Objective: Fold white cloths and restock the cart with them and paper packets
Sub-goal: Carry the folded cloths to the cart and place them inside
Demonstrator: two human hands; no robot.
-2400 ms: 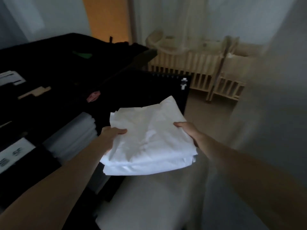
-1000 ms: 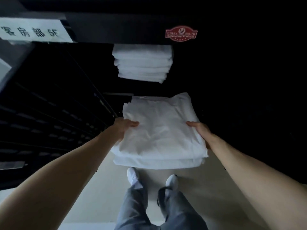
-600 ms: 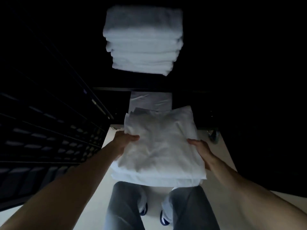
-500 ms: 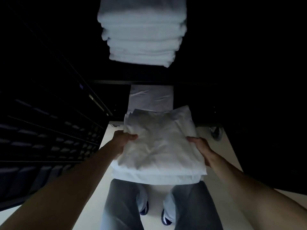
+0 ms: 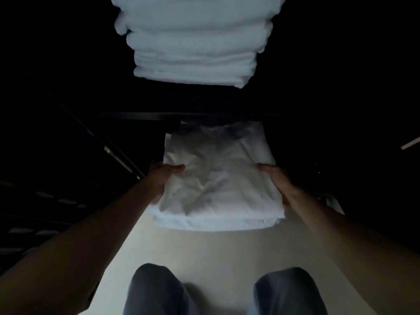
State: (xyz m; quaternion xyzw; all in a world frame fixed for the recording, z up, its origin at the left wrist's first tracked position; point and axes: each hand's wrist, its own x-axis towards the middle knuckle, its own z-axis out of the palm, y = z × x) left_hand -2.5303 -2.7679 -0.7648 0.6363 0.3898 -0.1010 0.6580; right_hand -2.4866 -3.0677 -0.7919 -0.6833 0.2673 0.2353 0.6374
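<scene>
A folded white cloth (image 5: 218,183) is held flat between both hands, low in front of the dark cart (image 5: 329,98). My left hand (image 5: 162,178) grips its left edge and my right hand (image 5: 276,180) grips its right edge. The cloth's far end reaches into the cart's lower shelf opening, under a dark shelf edge (image 5: 141,115). Whatever lies beneath the cloth on that shelf is hidden. A stack of folded white towels (image 5: 193,39) sits on the shelf above.
The cart's dark frame surrounds the opening on the left, right and top. A slatted dark side panel (image 5: 45,212) runs along the left. Pale floor (image 5: 204,258) lies below the cloth, with the person's grey-trousered knees (image 5: 156,289) at the bottom.
The view has dropped lower and closer to the cart. Both hands have pushed the folded cloth forward, so its far end now sits inside the lower shelf opening.
</scene>
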